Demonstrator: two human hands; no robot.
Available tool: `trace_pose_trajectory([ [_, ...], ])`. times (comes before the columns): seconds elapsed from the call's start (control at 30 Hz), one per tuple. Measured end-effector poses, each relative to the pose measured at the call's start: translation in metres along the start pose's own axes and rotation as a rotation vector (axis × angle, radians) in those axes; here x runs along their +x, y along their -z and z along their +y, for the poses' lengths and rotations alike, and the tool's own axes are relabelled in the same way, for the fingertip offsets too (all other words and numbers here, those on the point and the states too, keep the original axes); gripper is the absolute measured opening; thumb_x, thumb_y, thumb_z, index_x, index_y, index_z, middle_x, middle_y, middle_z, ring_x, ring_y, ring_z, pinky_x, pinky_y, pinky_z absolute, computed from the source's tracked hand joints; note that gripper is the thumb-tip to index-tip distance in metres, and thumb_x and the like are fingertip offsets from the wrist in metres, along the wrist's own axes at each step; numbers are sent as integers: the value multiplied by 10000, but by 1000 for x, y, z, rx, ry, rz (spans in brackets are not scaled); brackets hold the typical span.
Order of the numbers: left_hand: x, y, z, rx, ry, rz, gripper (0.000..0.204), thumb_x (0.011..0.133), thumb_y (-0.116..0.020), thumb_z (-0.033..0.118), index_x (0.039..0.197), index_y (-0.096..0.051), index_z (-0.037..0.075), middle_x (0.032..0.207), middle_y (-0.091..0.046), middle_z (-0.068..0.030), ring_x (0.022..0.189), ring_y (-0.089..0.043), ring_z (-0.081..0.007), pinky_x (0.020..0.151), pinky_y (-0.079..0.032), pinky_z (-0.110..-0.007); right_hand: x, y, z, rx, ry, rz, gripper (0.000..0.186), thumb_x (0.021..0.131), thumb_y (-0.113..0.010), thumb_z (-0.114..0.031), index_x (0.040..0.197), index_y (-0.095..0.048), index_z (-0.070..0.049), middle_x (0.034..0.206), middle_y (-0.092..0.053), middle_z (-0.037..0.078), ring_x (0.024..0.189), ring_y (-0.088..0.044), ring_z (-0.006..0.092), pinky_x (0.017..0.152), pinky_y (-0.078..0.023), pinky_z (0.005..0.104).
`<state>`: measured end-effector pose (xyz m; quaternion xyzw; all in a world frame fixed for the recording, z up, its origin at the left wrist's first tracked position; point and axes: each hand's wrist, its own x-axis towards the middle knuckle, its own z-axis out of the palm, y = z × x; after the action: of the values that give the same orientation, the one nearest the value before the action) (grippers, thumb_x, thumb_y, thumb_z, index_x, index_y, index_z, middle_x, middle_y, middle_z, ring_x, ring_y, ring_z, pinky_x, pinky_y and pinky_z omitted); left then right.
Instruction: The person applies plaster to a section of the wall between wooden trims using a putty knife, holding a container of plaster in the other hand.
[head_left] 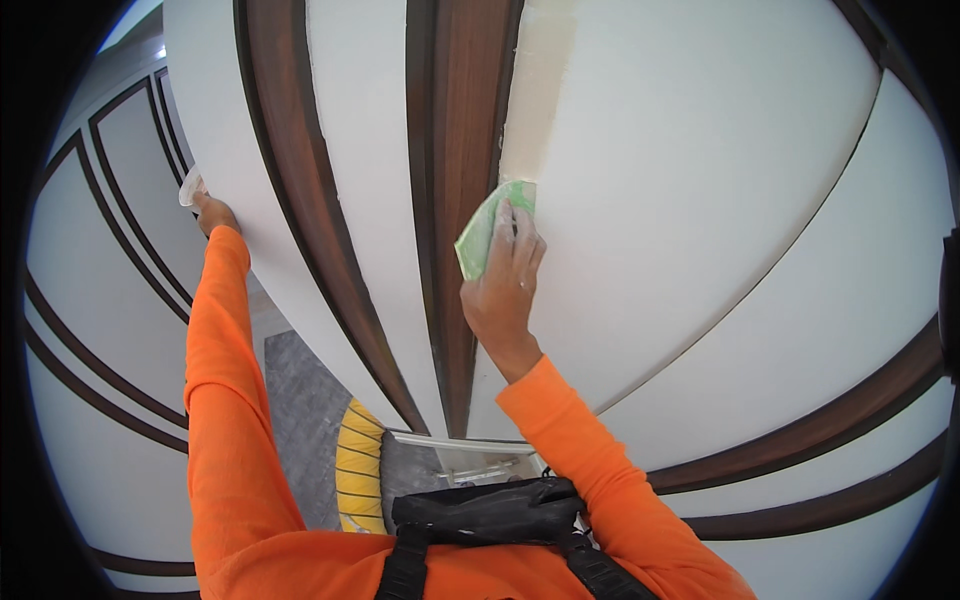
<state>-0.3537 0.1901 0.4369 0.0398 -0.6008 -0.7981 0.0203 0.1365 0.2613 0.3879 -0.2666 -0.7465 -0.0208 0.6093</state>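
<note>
My right hand (pixel 508 275) grips a thin green plastic filler spreader (pixel 485 232). Whitish smears lie on the fingers and on the spreader, whose upper edge rests against the wall by a dark wood strip (pixel 465 130). Above it, a beige band of filler (pixel 535 90) runs up the white wall panel (pixel 690 170) along that strip. Far out to the left, my left hand (pixel 215 212) is closed around a pale, translucent piece (pixel 190 187) at the panel's left edge. Its shape is partly hidden by the hand, so I cannot tell its kind.
More dark wood strips (pixel 300 150) run down the white wall, and others cross the panels at right. Another panelled wall (pixel 110 270) stands at left. Below are a grey floor (pixel 300 400), a yellow ribbed hose (pixel 358 470) and a black pouch (pixel 490 510) strapped to my front.
</note>
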Motion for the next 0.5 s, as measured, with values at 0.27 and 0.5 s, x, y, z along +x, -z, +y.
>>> trace_pose_trajectory([
  [0.27, 17, -11, -9, 79, -5, 85, 890, 983, -366, 657, 1334, -586, -131, 1347, -640, -267, 1225, -638, -398, 1074, -479, -427, 11, 0, 7, 651, -235, -42, 410, 993, -570, -46, 1394, -536, 32, 1275, -613, 229, 1125, -603, 346, 1019, -467, 468],
  [0.5, 40, 1, -16, -4, 5, 93, 871, 973, -410, 647, 1324, -591, -130, 1332, -647, -271, 1217, -643, -403, 1069, -486, -432, 37, 79, 21, 544, -348, -338, 333, 1002, -628, -123, 1309, -612, 4, 1187, -673, 132, 1002, -630, 199, 907, -510, 357],
])
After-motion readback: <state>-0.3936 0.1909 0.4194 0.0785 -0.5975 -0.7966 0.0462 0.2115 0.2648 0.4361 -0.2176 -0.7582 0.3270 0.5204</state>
